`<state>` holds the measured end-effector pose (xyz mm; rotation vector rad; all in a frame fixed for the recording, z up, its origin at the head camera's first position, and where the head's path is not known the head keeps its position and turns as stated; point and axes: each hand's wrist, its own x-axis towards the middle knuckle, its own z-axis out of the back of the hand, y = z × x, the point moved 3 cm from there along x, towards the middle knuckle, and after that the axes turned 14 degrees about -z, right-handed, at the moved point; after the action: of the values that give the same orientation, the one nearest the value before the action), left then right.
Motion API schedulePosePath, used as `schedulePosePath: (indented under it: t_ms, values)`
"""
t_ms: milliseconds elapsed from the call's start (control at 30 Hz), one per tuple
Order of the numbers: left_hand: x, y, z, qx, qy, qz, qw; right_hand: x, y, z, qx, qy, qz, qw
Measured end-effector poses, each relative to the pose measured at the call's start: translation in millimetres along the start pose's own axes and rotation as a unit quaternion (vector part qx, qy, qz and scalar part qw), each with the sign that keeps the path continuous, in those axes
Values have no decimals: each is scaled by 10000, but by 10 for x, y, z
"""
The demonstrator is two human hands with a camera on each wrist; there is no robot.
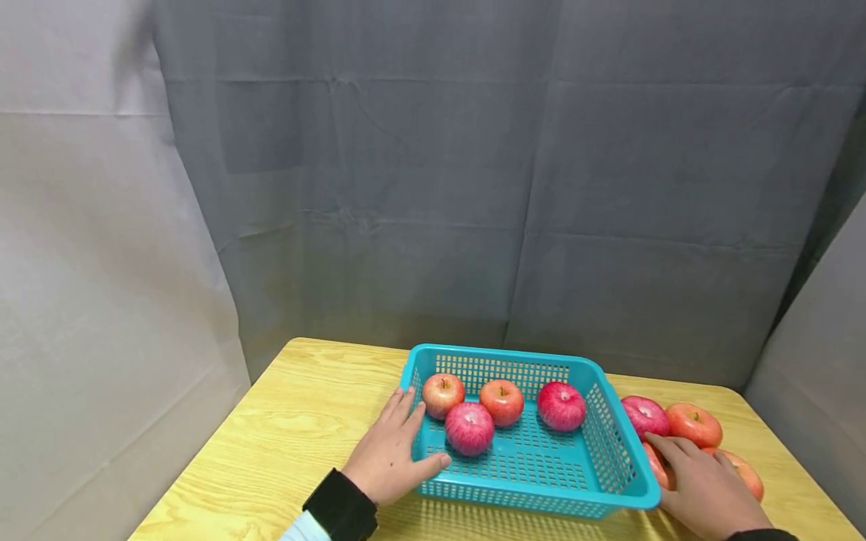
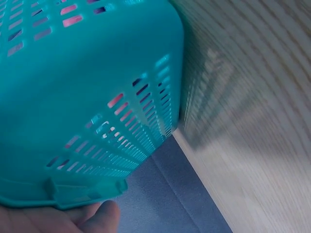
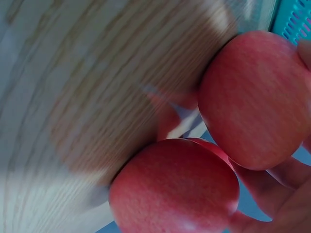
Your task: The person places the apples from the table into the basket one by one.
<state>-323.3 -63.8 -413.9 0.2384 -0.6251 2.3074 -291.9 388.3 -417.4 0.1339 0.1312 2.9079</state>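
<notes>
**Apples: four in, at least four out**

Looks roughly halfway, at best: four apples [image 1: 469, 429] are sitting in the blue basket [image 1: 501, 352], and at least four loose apples [image 1: 693, 425] are lying on the table [image 1: 304, 421] by its right end. Right hand [image 1: 710, 488] is gripping one, thumb opposite fingers. Left hand [image 1: 387, 458] is resting spread wide on the basket's left rim.

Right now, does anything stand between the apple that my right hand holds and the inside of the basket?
Yes, the basket's right wall: the apple in your right hand is outside it. Above the rim, nothing visible blocks the way, and the basket floor is bare at its near right.
</notes>
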Motion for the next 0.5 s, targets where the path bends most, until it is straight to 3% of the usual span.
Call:
schedulePosePath:
  t_ms: [500]
  values:
    - [8, 24, -10, -16, 93, 22, 10000, -84, -14, 146, 320, 39, 135, 9994]
